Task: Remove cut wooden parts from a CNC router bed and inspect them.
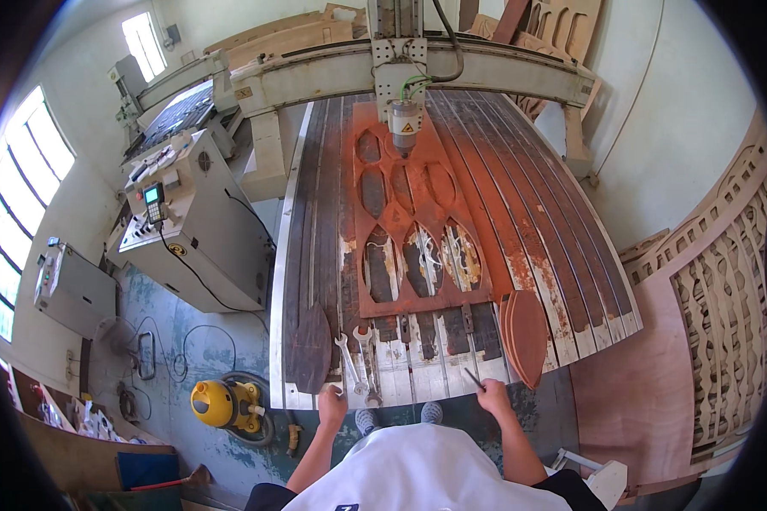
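Note:
My right hand (493, 397) is closed around a short dark bar (472, 377), whose far end points over the front edge of the slotted machine bed (307, 399). At that same edge my left hand (332, 407) is curled closed, left of the wrenches; what it holds, if anything, is hidden. Two open-ended wrenches (349, 364) lie on the bed near it. Beyond them a reddish-brown board (385, 308) with leaf-shaped cut-outs lies flat, dark clamps (467, 320) at its near edge. Several leaf-shaped wooden pieces (527, 341) are stacked to the right; a dark one (314, 347) lies left.
A spindle (404, 119) hangs from a gantry (315, 81) over the board. Left stands a control cabinet (200, 247) with a handheld controller (153, 198). A yellow vacuum cleaner (216, 404) and hose are on the floor. Cut-out wooden panels (724, 298) lean at the right.

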`<action>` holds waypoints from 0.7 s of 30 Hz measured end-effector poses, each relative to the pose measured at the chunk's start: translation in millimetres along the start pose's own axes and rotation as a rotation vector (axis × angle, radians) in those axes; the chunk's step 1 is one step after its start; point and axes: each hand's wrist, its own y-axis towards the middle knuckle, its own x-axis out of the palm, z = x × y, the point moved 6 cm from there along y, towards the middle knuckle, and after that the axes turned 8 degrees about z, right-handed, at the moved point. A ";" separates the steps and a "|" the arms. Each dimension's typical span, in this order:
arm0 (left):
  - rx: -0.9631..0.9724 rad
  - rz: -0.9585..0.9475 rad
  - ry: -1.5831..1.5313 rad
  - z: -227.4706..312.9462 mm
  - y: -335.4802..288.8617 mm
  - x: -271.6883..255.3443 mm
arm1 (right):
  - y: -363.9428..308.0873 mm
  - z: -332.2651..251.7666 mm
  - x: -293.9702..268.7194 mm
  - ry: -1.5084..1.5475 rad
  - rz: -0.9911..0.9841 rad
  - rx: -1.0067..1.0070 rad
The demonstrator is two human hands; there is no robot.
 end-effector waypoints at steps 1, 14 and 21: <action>-0.004 0.000 -0.001 0.7 -1.0 -2.0 | -0.6 -3.2 6.1 -0.003 -0.003 -0.002; -0.037 0.079 -0.035 -24.5 -16.6 -30.0 | 16.3 -6.9 67.7 0.017 0.027 -0.067; -0.107 0.185 0.114 -21.0 20.6 -42.9 | 19.5 -8.2 74.2 0.060 0.012 -0.095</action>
